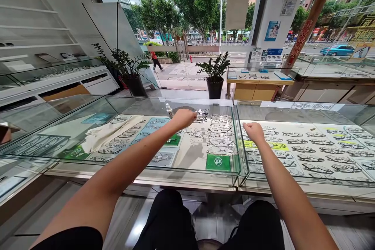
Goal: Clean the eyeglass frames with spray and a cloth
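Observation:
My left hand [184,118] is closed above the glass display case [123,106]. Its fingertips are turned away from view, right beside several eyeglasses [202,115]; I cannot tell whether it grips one. A small white spray bottle [169,111] stands just left of that hand. Over the right-hand case [272,114], my right hand [254,131] is closed in a pinch, thumb pointing left. Whatever its fingers hold, if anything, is hidden or too small to name. Below and between my hands, a column of eyeglasses [219,129] lies in the left case, with a green card [218,162] in front.
A beige cloth [102,136] lies at the left among rows of glasses. Glass edges meet at the seam [236,140] between the cases. Beyond them stand two potted plants [215,71] and a low display table [260,80]. My knees [170,215] are close under the counter.

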Demonstrator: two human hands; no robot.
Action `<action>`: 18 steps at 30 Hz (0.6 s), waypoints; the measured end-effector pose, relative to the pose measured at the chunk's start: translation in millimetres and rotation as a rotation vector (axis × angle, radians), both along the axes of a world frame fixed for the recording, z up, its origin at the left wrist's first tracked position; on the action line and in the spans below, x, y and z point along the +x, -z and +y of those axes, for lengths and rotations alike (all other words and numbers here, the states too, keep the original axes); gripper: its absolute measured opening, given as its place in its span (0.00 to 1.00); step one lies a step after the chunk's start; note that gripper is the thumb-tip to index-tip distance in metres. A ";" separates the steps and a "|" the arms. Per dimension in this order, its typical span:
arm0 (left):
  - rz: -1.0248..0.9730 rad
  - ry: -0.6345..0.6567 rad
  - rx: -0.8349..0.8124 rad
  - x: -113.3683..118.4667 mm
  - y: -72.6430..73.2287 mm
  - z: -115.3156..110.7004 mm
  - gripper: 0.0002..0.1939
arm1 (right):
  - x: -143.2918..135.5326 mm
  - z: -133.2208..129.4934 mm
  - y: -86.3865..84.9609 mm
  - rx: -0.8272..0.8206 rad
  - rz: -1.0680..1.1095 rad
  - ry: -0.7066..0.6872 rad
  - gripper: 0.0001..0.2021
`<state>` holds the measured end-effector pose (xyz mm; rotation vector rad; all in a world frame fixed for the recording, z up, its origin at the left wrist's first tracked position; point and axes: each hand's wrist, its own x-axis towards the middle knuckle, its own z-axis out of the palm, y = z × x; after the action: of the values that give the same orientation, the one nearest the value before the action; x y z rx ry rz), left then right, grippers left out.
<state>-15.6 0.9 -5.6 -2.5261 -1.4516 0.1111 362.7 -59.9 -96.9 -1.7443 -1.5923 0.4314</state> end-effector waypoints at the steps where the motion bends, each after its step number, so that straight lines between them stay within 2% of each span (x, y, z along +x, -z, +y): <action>1: 0.001 0.010 -0.003 0.4 -0.8 -0.6 0.18 | -0.1 0.0 -0.3 0.000 0.001 0.003 0.27; 5: 0.027 0.050 -0.059 0.1 3.9 -6.1 0.14 | -0.5 0.0 -0.4 -0.005 0.008 0.006 0.27; 11: 0.036 0.027 -0.114 -3.5 13.1 -5.8 0.12 | -0.7 -0.4 1.2 -0.019 0.020 -0.001 0.27; 18: -0.002 -0.009 -0.145 -8.2 6.2 -8.5 0.15 | -0.2 -0.2 1.2 -0.028 0.035 -0.003 0.28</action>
<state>-23.9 -7.6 -11.8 -2.6338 -1.5073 0.2231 362.5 -60.1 -98.1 -1.7462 -1.5714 0.4845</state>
